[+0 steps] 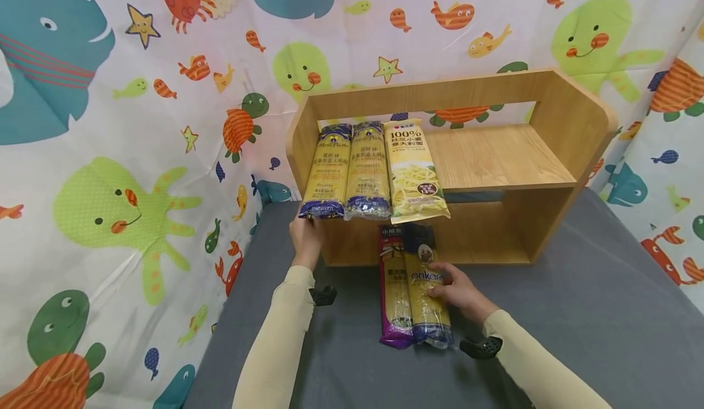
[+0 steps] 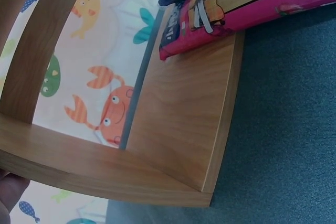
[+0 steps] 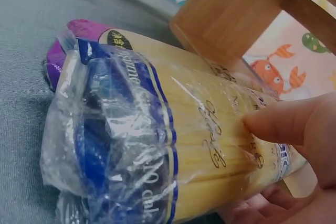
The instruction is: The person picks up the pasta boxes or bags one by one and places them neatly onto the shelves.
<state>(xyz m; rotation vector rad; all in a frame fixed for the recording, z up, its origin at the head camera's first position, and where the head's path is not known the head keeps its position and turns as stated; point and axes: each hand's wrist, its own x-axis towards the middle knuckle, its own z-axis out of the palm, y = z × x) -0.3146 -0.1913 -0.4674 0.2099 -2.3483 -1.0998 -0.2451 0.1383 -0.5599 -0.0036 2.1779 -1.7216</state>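
A two-tier wooden shelf [image 1: 522, 225] stands on the grey table. My left hand [image 1: 306, 238] grips the front edge of its left side panel [image 2: 131, 177]; most of the fingers are hidden. My right hand [image 1: 459, 290] holds a blue-ended bag of spaghetti [image 1: 426, 287] marked "ankara", thumb on top and fingers along its near side [image 3: 294, 140]. That bag lies with its far end in the lower tier and its near end out over the table. Right beside it on the left lies a pink-and-purple bag of spaghetti [image 1: 396, 293], also partly inside.
On the upper tier, two blue-ended spaghetti bags [image 1: 326, 170] and a cream-yellow noodle packet [image 1: 415, 170] lie side by side at the left, their near ends jutting past the board. A sea-animal printed cloth [image 1: 148, 213] hangs behind and at both sides.
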